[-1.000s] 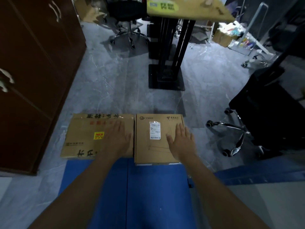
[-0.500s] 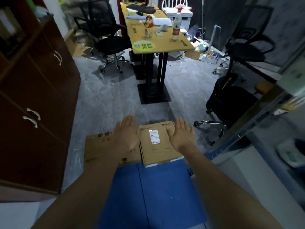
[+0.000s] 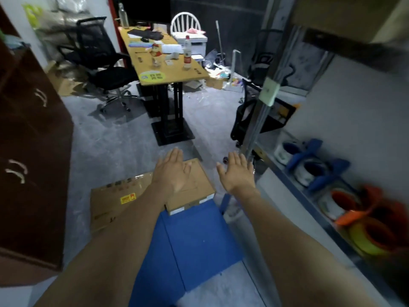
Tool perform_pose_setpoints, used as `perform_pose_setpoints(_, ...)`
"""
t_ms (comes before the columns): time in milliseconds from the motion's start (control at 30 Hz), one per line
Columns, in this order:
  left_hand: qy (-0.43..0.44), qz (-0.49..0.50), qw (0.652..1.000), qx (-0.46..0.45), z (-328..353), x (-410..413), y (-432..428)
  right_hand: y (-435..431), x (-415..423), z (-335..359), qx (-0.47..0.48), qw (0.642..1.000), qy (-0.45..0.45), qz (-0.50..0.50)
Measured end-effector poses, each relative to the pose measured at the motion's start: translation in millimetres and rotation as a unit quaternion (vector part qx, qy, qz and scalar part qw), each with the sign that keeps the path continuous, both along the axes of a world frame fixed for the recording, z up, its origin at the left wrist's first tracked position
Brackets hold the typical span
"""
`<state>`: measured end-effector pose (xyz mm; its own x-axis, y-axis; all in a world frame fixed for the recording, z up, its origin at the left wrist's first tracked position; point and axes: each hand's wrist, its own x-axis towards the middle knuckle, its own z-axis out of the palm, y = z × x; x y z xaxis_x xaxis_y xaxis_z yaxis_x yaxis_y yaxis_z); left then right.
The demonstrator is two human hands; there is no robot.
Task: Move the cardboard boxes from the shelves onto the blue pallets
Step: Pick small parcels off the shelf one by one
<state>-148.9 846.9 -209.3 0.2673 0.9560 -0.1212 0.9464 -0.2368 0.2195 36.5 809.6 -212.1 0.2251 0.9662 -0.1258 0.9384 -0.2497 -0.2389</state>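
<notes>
Two flat cardboard boxes lie side by side at the far end of the blue pallet (image 3: 194, 240). The left box (image 3: 115, 200) carries a yellow sticker. The right box (image 3: 197, 187) is smaller. My left hand (image 3: 172, 171) hovers over the right box with straight fingers and holds nothing. My right hand (image 3: 236, 173) is raised to the right of that box, fingers spread, clear of it. A cardboard box (image 3: 345, 14) sits on the upper shelf at the top right, blurred.
A dark wooden cabinet (image 3: 28, 162) stands along the left. A metal shelf unit (image 3: 261, 120) on the right holds blue, orange and yellow items (image 3: 354, 209). Ahead are a wooden desk (image 3: 168, 63) on black legs and black office chairs (image 3: 104, 63).
Both hands have lifted off the boxes and shifted right. My view has risen and turned right, bringing the shelf unit into sight. The boxes stay on the pallet.
</notes>
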Motion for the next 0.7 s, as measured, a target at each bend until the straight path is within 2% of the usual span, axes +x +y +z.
perform_pose_setpoints(333,-0.011,-0.184,0.982,0.034,43.0,75.2,-57.2,-119.4,48.0,49.3,0.060,0.984,-0.012,-0.169)
perform_pose_setpoints(533,-0.015,-0.325,0.945,0.037,55.5,115.5,-118.5,-215.4,45.3,56.3,0.058,0.951,-0.032,-0.301)
perform_pose_setpoints(700,-0.023,-0.435,0.899,0.046,58.8,147.2,-194.0,-316.9,43.2,60.1,0.055,0.910,-0.046,-0.408)
